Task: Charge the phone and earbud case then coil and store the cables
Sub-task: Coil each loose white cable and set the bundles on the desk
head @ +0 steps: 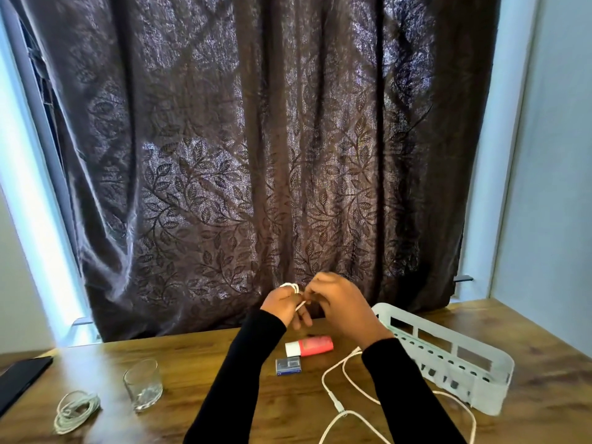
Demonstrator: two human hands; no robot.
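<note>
Nearest, at lower right of the frame, a loose white cable (pixel 344 394) snaking over the wooden bench (pixel 256 408), partly under the right black sleeve (pixel 407 389). Lower left, a second white cable coil (pixel 75 410) lying flat, just beside a clear drinking glass (pixel 143 385). Far left edge, a dark flat phone (pixel 20 379) on the bench. Mid-frame, a small blue box (pixel 288 366) and right behind it a red-and-white case (pixel 309 346), near each other between the two forearms. To the right, a pale slotted plastic basket (pixel 461 363) sitting on the bench, slots showing dark. Further up, both hands raised above the bench at centre: left hand (pixel 280 304) curled, with white cable loops (pixel 291 288) wound round its fingers; right hand (pixel 341 304) curled in close, pinching the same white cable where the hands meet. Behind everything, a dark leaf-patterned curtain (pixel 256 139) filling the upper frame, pale wall (pixel 557 155) at right.
</note>
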